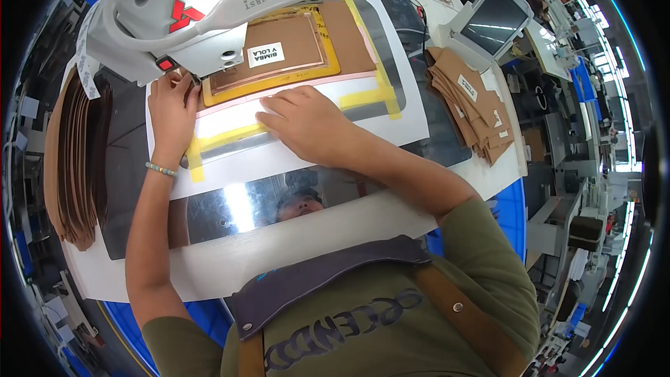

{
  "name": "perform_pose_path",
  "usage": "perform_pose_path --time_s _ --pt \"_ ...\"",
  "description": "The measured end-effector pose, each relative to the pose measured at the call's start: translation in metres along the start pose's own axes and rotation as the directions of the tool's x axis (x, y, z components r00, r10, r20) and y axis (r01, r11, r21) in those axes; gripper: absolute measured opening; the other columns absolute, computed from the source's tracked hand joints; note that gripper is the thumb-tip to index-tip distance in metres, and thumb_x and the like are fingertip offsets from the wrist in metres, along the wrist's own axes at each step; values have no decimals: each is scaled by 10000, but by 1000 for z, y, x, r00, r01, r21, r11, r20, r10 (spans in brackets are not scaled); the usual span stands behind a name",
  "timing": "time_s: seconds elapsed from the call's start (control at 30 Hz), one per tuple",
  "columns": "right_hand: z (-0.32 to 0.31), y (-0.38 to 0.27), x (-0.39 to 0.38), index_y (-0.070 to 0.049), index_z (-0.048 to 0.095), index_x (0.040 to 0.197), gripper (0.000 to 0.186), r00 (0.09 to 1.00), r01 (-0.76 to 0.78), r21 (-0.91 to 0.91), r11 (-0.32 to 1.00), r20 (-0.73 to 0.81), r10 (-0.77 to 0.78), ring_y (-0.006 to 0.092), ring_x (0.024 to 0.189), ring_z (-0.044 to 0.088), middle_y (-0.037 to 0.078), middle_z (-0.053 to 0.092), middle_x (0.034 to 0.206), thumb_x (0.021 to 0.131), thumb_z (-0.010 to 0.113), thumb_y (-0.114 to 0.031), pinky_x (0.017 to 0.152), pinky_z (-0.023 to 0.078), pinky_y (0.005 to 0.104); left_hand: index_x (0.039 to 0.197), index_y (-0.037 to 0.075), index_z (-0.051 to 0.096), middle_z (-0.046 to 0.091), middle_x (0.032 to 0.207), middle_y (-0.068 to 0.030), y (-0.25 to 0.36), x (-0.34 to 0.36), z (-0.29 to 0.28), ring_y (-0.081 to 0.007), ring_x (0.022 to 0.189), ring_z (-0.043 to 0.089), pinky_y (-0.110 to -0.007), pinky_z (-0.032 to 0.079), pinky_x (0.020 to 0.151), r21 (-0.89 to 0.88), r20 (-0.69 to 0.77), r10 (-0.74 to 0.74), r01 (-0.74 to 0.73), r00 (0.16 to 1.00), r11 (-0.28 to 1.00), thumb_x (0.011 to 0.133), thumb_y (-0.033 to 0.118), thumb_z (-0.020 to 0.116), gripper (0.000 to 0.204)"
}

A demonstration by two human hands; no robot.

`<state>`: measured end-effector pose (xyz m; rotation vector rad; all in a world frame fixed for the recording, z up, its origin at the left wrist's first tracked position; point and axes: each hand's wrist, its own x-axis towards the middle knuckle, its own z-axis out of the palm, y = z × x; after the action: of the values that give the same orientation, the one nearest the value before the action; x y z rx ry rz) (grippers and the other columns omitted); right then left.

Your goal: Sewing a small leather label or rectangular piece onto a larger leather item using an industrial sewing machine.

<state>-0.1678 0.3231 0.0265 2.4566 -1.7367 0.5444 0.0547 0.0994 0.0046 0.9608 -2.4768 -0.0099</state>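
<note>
A brown leather panel (352, 42) lies on a white sheet (410, 115) under the machine head (178, 24). A yellow-edged frame (331, 56) with a brown inner plate rests on it, bearing a white label (265, 55). Strips of yellow tape (363, 100) border the layout. My left hand (173, 113) touches the near left corner of the panel, fingers bent and thumb apart; its fingertips are partly hidden beside the machine. My right hand (307, 122) lies over the near edge, fingers loosely spread on the white and taped strip, nothing seen in them.
A row of brown leather pieces (73, 160) stands at the left. Stacked brown panels (467, 98) lie at the right, near a tilted screen (492, 17). A shiny metal plate (265, 202) runs along the table's near side. The machine's white arm (265, 3) hangs over the work.
</note>
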Motion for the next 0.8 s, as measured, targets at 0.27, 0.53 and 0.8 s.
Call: perform_pose_path --time_s 0.27,0.53,0.8 --pt "0 16 0 -43 748 997 147 984 -58 -7 998 -171 56 277 1007 639 101 655 1014 884 677 -106 861 506 411 1025 -52 723 748 916 -202 21 11 21 -389 763 671 -419 499 733 -344 55 -204 211 977 915 1003 170 707 223" --pt "-6 12 2 -38 752 1077 160 990 -106 51 993 -88 110 299 1051 651 105 677 1084 950 702 -122 912 522 442 1186 -52 671 692 822 -84 -25 16 6 -120 716 535 -342 474 685 -473 53 -160 166 986 866 994 120 702 260" --pt "-7 14 1 -26 746 1064 160 989 -140 70 988 -43 143 320 1049 664 115 682 1085 928 718 -107 926 539 463 1508 -17 558 412 788 113 -75 -91 -158 14 687 410 -170 370 648 -562 526 -251 554 812 614 1048 58 643 473"
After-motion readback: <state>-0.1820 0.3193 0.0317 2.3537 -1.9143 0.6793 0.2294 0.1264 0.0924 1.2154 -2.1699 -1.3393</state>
